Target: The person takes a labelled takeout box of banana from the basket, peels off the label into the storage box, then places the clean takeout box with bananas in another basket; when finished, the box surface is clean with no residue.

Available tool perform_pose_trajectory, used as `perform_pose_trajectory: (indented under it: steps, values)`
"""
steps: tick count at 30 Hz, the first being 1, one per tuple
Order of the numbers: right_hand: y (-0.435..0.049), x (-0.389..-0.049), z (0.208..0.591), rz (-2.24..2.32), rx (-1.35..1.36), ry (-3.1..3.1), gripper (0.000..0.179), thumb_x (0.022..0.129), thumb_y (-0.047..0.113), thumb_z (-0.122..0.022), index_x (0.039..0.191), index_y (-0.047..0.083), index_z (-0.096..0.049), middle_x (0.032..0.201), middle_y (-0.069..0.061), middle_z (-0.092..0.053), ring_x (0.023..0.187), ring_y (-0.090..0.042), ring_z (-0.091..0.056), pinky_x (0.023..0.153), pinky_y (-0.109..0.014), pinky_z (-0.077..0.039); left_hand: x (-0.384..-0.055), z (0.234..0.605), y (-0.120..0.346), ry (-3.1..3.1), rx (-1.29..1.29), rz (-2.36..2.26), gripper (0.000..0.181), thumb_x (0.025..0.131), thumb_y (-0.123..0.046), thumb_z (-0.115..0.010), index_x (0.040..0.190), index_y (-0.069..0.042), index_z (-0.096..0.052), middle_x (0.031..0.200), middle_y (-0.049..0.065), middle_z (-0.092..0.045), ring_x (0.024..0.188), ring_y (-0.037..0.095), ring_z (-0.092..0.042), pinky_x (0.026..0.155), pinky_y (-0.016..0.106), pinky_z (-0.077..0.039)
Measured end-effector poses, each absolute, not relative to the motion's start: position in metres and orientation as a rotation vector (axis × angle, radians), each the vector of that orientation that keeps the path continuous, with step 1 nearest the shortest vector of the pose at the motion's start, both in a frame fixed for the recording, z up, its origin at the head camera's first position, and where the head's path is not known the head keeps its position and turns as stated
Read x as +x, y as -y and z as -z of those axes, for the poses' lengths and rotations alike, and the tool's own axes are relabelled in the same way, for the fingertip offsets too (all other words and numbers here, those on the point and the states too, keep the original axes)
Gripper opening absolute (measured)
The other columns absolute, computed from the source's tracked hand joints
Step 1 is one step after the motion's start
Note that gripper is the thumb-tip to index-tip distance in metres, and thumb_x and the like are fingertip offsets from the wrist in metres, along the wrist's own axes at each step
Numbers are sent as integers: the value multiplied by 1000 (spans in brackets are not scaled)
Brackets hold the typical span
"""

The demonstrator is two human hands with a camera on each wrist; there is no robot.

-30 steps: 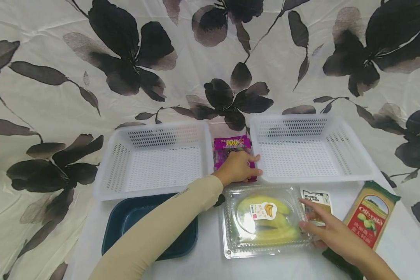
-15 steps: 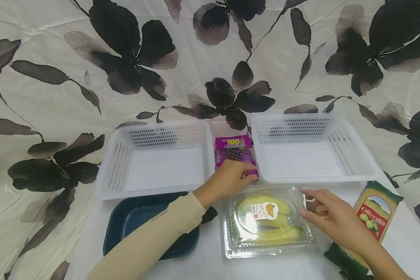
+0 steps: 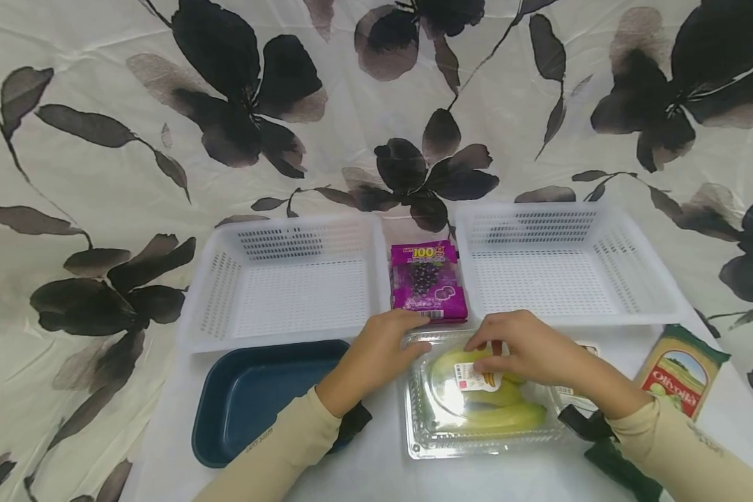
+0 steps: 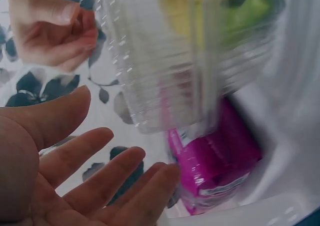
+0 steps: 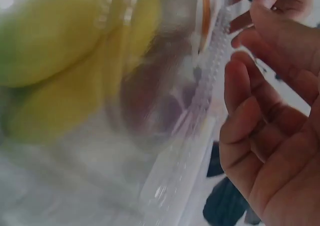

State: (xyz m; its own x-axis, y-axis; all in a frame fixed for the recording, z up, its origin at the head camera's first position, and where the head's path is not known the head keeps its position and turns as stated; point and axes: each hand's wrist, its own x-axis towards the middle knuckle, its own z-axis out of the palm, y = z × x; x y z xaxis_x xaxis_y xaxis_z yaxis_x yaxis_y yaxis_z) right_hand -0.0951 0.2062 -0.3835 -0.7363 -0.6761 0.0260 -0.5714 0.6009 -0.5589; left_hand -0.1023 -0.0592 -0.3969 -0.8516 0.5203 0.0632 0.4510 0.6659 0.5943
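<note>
A clear plastic clamshell box of yellow-green bananas lies on the white table, with a banana label on its lid. My left hand is at the box's far left corner. In the left wrist view, this hand's fingers are spread with nothing between them. Over the lid hovers my right hand, partly covering the label. Its fingers bend loosely beside the box and hold nothing, as the right wrist view shows. Just behind the box, a purple packet with a grape picture lies between two white baskets.
The perforated left basket and right basket stand at the back. A dark blue tray sits front left. On the right are a red and green Olivoilà packet and a small label-like packet, partly behind my right arm.
My left hand has drawn back from the purple packet toward the box's left corner. My right hand has moved left from the box's right edge to over its lid.
</note>
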Motion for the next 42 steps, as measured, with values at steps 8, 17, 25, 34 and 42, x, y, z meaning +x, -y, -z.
perform_pose_trajectory:
  steps: [8,17,25,34,42]
  values:
    - [-188,-112,387,765,-1094,-2488,20,82,13,-85,101,14,-80,96,5,-73,70,3,-56,64,-18,-53,-98,408,59,-2727,762,-921,45,91,-21,-78,131,-4,-68,132,13,-68,126,28,-63,108,43,-52]
    - [-181,-122,392,792,-1105,-2381,16,80,11,-86,93,17,-79,92,9,-74,70,1,-57,65,-19,-54,-98,412,58,-2767,807,-872,42,89,-20,-81,126,-3,-71,124,12,-72,119,26,-67,103,41,-55]
    - [-180,-123,393,757,-1078,-2381,19,78,9,-87,83,22,-74,82,14,-69,66,2,-55,62,-20,-53,-97,415,55,-2743,735,-871,42,87,-17,-82,125,-3,-71,122,12,-73,111,25,-69,97,40,-58]
    - [-177,-123,392,745,-1066,-2396,18,77,10,-87,87,20,-77,83,14,-70,65,2,-54,62,-19,-51,-97,417,54,-2739,709,-881,42,87,-16,-81,125,-2,-71,124,14,-72,112,26,-69,98,40,-57]
    - [-174,-124,397,724,-1050,-2443,17,77,10,-86,78,23,-75,75,16,-68,63,4,-52,61,-19,-49,-95,415,52,-2741,704,-893,42,87,-13,-81,125,1,-70,124,16,-72,119,29,-67,102,41,-56]
